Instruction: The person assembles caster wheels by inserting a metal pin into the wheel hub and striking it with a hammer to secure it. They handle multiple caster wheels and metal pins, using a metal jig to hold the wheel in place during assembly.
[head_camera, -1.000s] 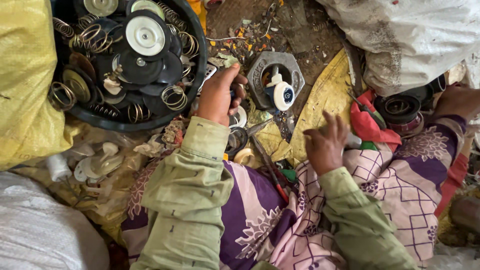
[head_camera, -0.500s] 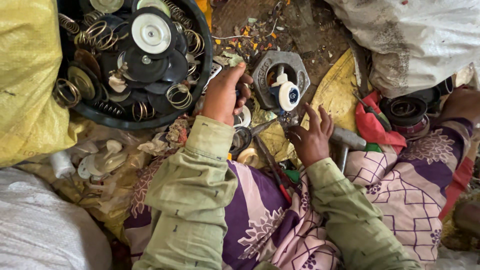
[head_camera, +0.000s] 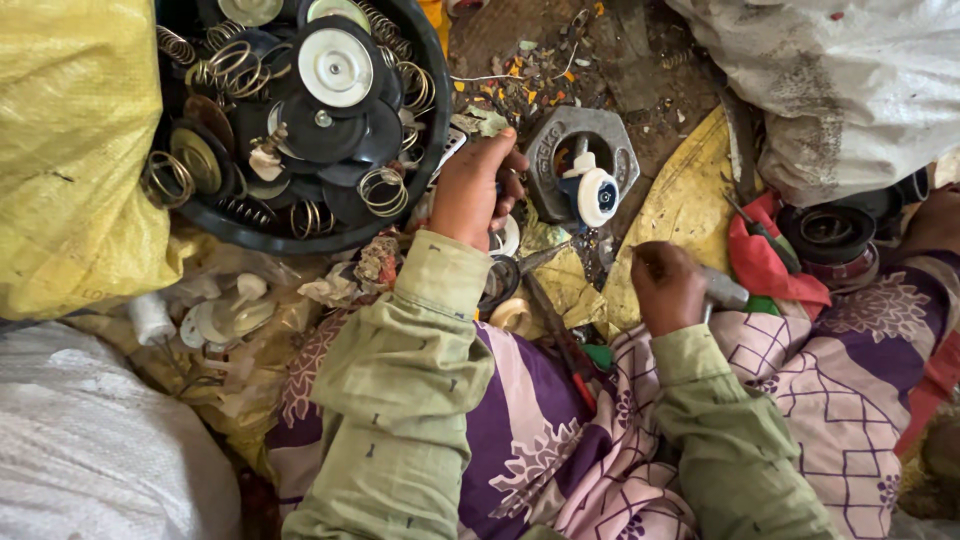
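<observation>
The left hand (head_camera: 478, 190) was curled beside the grey metal housing (head_camera: 578, 160); a hammer (head_camera: 722, 292) was clenched in the right hand (head_camera: 668, 288), apparently readied for a strike on the housing.

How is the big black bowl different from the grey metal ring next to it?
The black bowl is far larger than the grey metal ring. The bowl is round and piled with springs and discs; the ring has flat outer sides and holds one white knob. The left hand reaches between bowl and ring. Both rest on the littered ground.

Black basin (head_camera: 440, 130) of springs, perhaps discs
</observation>
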